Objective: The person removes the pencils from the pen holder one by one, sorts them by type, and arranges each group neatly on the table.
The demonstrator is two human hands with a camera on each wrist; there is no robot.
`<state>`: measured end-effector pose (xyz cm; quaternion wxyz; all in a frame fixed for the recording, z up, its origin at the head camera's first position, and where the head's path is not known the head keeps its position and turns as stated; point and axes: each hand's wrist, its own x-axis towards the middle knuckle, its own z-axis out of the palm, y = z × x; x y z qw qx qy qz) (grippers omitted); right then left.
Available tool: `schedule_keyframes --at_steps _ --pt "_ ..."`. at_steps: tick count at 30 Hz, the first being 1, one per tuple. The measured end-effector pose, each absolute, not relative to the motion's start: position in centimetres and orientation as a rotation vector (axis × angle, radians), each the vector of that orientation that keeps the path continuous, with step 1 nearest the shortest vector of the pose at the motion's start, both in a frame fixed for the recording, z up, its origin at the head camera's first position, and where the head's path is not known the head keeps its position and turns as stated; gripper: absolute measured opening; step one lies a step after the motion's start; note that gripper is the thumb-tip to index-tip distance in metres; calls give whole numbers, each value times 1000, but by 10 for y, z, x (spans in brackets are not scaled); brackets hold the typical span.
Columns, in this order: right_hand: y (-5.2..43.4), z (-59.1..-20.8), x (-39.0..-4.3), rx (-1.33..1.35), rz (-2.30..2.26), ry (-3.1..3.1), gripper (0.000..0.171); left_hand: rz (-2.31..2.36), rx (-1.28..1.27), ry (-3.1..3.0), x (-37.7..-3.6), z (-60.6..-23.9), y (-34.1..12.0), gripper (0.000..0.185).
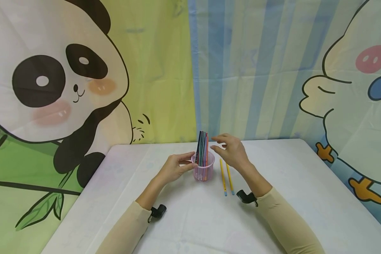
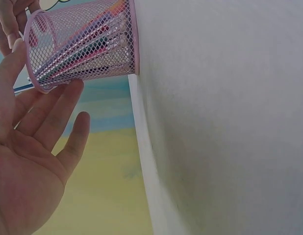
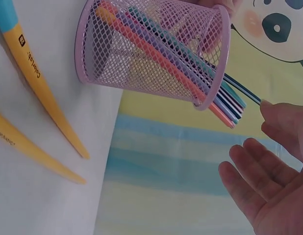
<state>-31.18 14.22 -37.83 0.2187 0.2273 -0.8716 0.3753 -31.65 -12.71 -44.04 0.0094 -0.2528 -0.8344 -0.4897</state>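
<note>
Two hands [image 1: 174,168] at pink mesh cup [image 1: 210,173]

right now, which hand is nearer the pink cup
Left: the left hand touches the pink cup at its rim; the right hand hovers apart, above and right of it.

cup [image 1: 211,171] on tbl [image 1: 184,215], sticks [image 1: 201,150] in it; 2 loose sticks [image 1: 223,176] r of cup; l hand [image 1: 176,166] on cup's l, r hand [image 1: 232,151] on r.
</note>
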Motion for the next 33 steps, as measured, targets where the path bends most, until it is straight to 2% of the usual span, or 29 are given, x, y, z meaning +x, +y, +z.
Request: schedule_keyframes --at_steps 23,33 --pt "125 -396 -329 533 1354 -2405 30 -1523 -793 -2598 -317 -442 -128 61" --pt "119 -401 -332 486 1381 -2382 23 -1510 -792 -2603 -317 -441 -127 61"
